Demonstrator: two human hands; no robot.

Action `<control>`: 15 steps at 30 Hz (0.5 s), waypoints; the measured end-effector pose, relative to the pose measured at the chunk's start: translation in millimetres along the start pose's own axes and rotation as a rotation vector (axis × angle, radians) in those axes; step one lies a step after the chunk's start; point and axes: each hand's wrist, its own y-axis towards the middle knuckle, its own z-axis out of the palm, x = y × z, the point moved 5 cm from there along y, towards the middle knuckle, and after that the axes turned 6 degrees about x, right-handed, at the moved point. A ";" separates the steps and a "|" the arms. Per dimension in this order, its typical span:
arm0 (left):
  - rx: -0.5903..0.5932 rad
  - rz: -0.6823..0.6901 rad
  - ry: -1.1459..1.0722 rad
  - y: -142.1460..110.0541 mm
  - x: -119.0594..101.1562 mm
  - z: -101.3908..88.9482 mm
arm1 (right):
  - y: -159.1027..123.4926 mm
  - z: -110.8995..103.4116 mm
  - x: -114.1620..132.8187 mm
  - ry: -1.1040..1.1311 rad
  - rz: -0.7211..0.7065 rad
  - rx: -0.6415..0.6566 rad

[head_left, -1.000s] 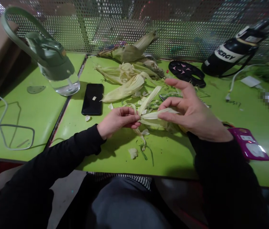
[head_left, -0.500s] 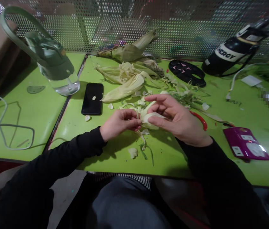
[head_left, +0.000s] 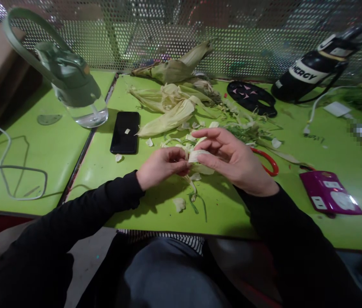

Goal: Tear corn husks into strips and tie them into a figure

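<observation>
My left hand (head_left: pixel 160 166) is closed in a pinch at the base of a pale corn husk piece (head_left: pixel 195 156), over the front middle of the table. Across from it, my right hand (head_left: pixel 237 160) has its thumb and fingers curled around the husk's other end, bending it over; the fingertips are partly hidden. Several petal-like husk scraps and a thin green stem (head_left: pixel 194 205) lie below the hands. Behind them rests a heap of dried corn husks (head_left: pixel 170 117), with shredded green bits (head_left: pixel 248 130) to its right. A red scissors handle (head_left: pixel 272 166) shows beside my right wrist.
On the green table (head_left: pixel 155 214), a black phone (head_left: pixel 125 133) and a green water bottle (head_left: pixel 78 92) stand left. To the right are a purple packet (head_left: pixel 331 192), a black palette-shaped pad (head_left: pixel 252 99) and a black bottle (head_left: pixel 306 72). A perforated metal screen (head_left: pixel 117 38) borders the back.
My right hand has shifted slightly left toward my left hand, and the husk between them is now folded over more. More of the red scissors handle shows. My left hand has barely moved.
</observation>
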 end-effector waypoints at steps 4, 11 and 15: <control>-0.019 0.092 0.124 -1.5 -3.0 -2.0 | -0.5 5.8 -0.2 -0.034 -0.027 0.075; 0.035 0.091 0.012 -3.2 -3.6 1.8 | 4.5 -4.0 -7.6 0.012 -0.074 -0.041; 0.032 0.102 0.097 -4.5 -2.7 4.3 | 11.0 -5.8 -13.8 -0.428 -0.029 -0.100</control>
